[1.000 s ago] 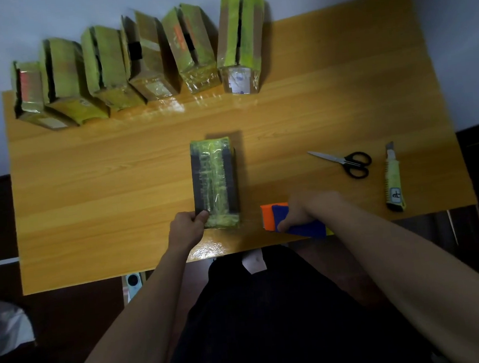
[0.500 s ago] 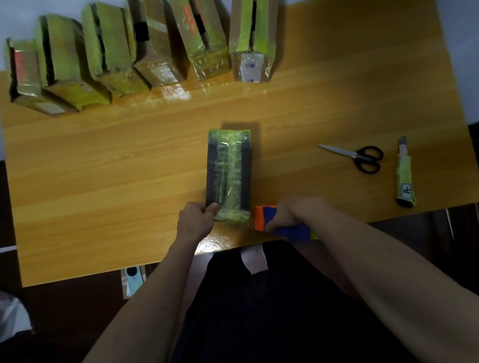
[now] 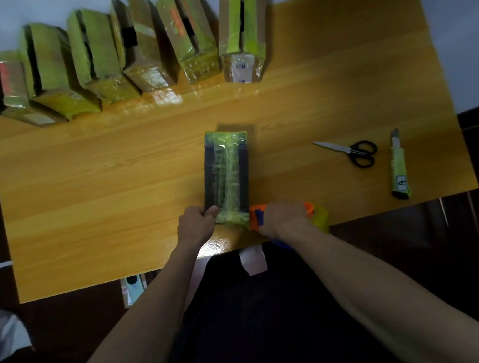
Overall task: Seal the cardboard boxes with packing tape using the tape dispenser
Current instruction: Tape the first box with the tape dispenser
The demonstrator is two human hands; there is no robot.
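A narrow dark box [image 3: 226, 173] with a strip of yellow-green tape down its top lies lengthwise in the middle of the wooden table [image 3: 116, 177]. My left hand [image 3: 196, 225] grips its near left corner, thumb on top. Just right of the box's near end, my right hand [image 3: 282, 218] holds the orange and blue tape dispenser [image 3: 256, 217]. The dispenser's yellow-green tape roll [image 3: 321, 217] shows past my knuckles at the table's front edge.
Several taped cardboard boxes [image 3: 122, 52] stand in a row along the far left edge. Black-handled scissors [image 3: 351, 151] and a yellow-green utility knife [image 3: 399, 170] lie to the right. A small box [image 3: 133, 287] sits on the floor under the table's front edge.
My right hand has brought the dispenser left, up against the box's near end, and turned it so the tape roll shows. The left hand has stayed on the box corner.
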